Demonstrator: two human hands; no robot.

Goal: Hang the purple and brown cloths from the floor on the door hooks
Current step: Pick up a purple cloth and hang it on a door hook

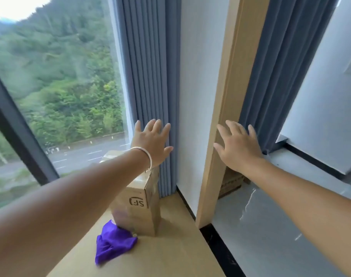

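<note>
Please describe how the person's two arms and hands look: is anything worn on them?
Both forearms are bare, with no sleeves in view and no gloves. The left hand has a thin, plain silver bangle around its wrist. The right hand shows no bracelet, watch or ring. The fingernails look short and unpainted.

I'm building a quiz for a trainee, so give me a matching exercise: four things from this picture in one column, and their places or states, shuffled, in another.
Things:
1. crumpled purple cloth
2. tall brown cardboard box
3. left hand
4. pleated grey-blue curtain

Places or states:
A. hangs beside the window
B. open, empty, silver bangle on its wrist
C. lies on the floor against the box's base
D. stands upright in front of the curtain

Pairs: 1-C, 2-D, 3-B, 4-A
</note>
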